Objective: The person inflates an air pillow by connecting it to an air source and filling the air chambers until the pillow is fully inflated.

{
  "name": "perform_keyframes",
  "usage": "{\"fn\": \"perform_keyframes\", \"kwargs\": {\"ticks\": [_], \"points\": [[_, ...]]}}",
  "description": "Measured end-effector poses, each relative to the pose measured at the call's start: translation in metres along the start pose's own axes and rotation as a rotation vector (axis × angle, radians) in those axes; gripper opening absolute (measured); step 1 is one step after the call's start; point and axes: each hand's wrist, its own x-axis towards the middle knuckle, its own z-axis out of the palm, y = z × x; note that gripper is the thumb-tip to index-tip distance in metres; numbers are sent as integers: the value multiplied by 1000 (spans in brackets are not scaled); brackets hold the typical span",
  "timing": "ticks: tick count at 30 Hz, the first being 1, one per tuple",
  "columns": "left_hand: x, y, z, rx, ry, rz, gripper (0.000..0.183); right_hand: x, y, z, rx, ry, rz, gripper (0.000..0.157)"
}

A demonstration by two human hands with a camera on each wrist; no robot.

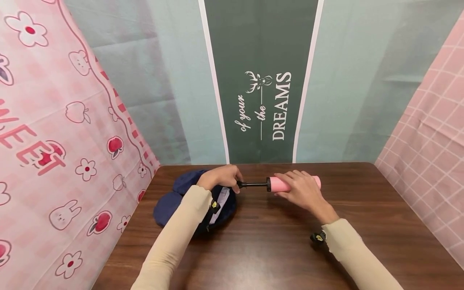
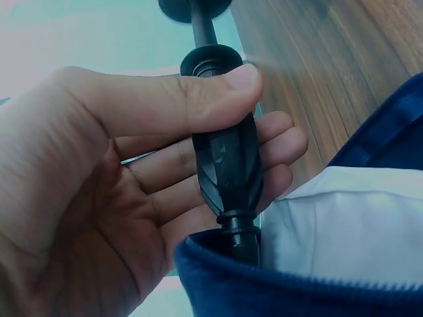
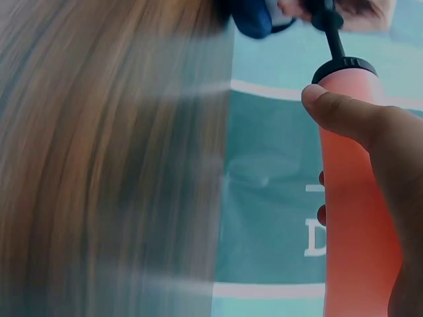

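A hand pump has a pink barrel [image 1: 277,184], a thin black rod [image 1: 256,184] drawn out of it, and a black tapered handle [image 2: 229,162]. My left hand [image 1: 222,177] grips that handle, thumb across it and fingers behind. The handle's narrow tip goes down behind the zippered edge of a navy U-shaped pillow [image 1: 167,207]; where the tip ends is hidden. White lining [image 2: 357,198] shows in the unzipped opening. My right hand [image 1: 302,189] wraps round the pink barrel [image 3: 357,198], its thumb near the black collar [image 3: 344,66].
Everything is over a brown wooden table [image 1: 261,249], with the pillow at its left side. A green and teal cloth with lettering [image 1: 280,106] hangs behind the far edge. Pink patterned cloths [image 1: 87,133] hang on both sides.
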Motion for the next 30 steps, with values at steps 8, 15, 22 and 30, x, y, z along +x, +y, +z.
{"fn": "perform_keyframes", "kwargs": {"ticks": [8,15,22,30], "points": [[-1,-4,2,11,26,1,40,-8,11,-8,-2,-6,26,70],[9,12,11,71,45,65,35,5,-20,6,5,-29,-22,70],[11,22,10,74,68,82,25,20,-39,12,-9,-17,-29,67],[9,19,8,44,65,80,26,26,-41,14,-15,-6,-43,68]]}}
